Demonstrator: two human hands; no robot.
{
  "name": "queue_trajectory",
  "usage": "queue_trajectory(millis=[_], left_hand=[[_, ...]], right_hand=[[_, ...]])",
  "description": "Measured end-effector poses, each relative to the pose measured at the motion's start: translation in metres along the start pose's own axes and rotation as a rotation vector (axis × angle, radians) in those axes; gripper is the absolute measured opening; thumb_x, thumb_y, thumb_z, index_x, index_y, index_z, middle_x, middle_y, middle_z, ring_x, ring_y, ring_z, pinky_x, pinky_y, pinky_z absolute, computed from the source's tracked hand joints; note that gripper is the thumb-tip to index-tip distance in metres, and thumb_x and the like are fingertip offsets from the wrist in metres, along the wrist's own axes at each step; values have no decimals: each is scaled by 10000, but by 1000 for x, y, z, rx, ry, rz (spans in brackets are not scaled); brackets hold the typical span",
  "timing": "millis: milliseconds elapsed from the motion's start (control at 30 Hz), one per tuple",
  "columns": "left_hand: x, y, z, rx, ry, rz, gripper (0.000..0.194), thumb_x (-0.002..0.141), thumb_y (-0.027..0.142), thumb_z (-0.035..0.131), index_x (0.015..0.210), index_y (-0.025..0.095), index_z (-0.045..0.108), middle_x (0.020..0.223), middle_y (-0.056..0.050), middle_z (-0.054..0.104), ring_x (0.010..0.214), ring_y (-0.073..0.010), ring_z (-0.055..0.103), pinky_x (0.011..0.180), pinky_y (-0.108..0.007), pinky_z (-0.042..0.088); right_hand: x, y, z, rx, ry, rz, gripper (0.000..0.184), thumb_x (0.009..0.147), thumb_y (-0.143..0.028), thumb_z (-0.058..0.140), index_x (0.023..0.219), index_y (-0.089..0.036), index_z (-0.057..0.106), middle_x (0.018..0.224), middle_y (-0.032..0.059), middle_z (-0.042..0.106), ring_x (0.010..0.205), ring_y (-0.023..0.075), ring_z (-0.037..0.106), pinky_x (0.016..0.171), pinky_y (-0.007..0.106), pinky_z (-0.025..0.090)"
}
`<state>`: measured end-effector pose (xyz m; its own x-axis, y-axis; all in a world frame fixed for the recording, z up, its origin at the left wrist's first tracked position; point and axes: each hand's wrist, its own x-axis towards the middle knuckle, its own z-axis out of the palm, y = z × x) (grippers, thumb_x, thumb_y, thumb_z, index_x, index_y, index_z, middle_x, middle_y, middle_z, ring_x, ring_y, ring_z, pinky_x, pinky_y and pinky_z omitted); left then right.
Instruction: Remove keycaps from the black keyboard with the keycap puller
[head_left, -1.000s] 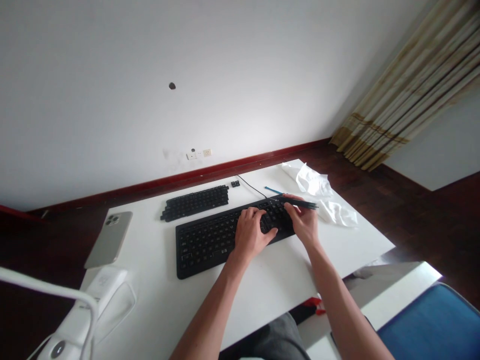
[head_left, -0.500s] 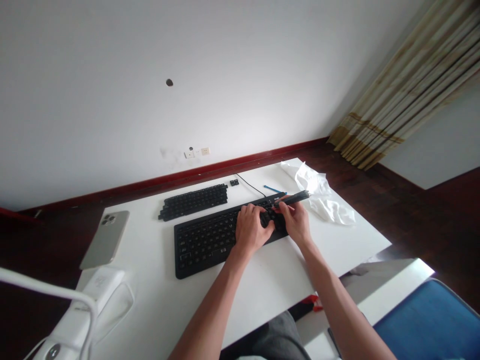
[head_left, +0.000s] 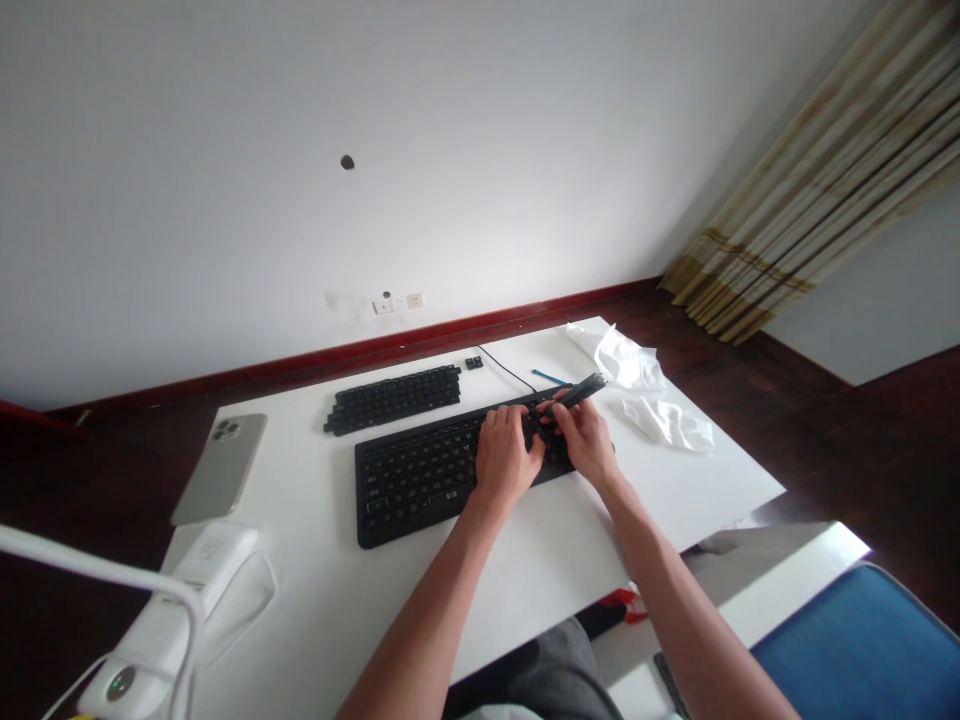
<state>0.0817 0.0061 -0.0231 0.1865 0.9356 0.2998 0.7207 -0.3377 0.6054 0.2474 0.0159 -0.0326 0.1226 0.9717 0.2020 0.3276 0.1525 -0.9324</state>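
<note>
A black keyboard [head_left: 416,490] lies across the white table, its keycaps off over the left part, where dark switches show. My left hand [head_left: 506,450] rests on its right half, thumb and fingers apart, the fingertips partly hidden. My right hand [head_left: 589,440] is closed around a slim dark tool [head_left: 585,388] with a frayed end, which looks like a brush. That end points up and to the right, while the other end is down among the keys near my left fingers. Behind the keyboard, black keycaps [head_left: 394,398] lie grouped in rows, with a few more keycaps [head_left: 474,363] apart from them.
A thin blue stick [head_left: 551,377] lies behind the keyboard, near its black cable [head_left: 506,367]. Crumpled white plastic [head_left: 634,365] is at the right. On the left are a phone [head_left: 221,470] and a white power strip [head_left: 180,600] with cables. A blue seat [head_left: 862,645] stands at the lower right.
The brush-like tool has tilted up more steeply and shifted left in my right hand. My left hand stays on the keyboard. The whole view has shifted slightly.
</note>
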Motion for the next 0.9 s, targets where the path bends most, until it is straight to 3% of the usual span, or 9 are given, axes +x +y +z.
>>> queue_trajectory(millis=[367, 900], left_hand=[[0, 0, -2, 18, -11, 27, 120, 930, 156, 678, 1017, 211, 615, 1054, -81, 642, 1049, -274, 596, 971, -433, 520], [0, -2, -3, 21, -20, 42, 62, 955, 185, 675, 962, 227, 631, 1024, -60, 655, 1034, -260, 597, 955, -428, 515]], right_hand=[[7, -23, -9, -182, -295, -143, 400, 1078, -583, 479, 1103, -234, 672, 1043, 75, 767, 924, 272, 710, 891, 404, 549], [1, -25, -10, -173, -248, -159, 555, 1062, -667, 419, 1039, -234, 765, 1056, 99, 764, 875, 270, 680, 847, 396, 544]])
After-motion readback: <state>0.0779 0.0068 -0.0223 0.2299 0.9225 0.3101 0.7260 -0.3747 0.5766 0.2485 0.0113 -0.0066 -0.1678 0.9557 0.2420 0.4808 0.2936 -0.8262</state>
